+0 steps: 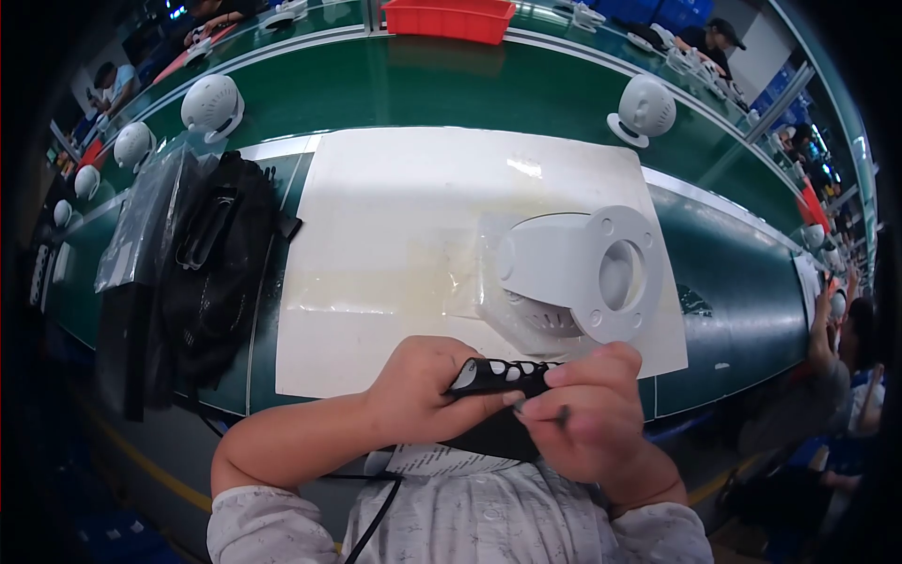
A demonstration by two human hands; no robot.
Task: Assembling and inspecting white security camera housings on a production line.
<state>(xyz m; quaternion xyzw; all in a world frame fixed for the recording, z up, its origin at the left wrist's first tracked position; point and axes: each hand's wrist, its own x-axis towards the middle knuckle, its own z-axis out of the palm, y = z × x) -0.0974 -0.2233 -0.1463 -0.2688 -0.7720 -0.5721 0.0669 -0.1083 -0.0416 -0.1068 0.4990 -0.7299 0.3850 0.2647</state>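
Note:
Close to my body, above my lap, my left hand [423, 381] grips a black piece with a row of oval openings [496, 376]. My right hand [592, 404] has its fingers closed on the other end of that piece. Something small and dark shows at its fingertips, too blurred to name. Just beyond my hands a white rounded appliance housing [554, 254] lies on its side, its ring-shaped base facing right. Clear plastic film [470, 291] lies beneath and beside it on a white board [376, 207].
Left of the board lie a black fabric bag [221, 282] and a clear plastic bag [150, 226] over a dark box. White round appliances [211, 103] stand along the green conveyor [423, 85]. A red bin [449, 21] sits at the far side. Other people work around.

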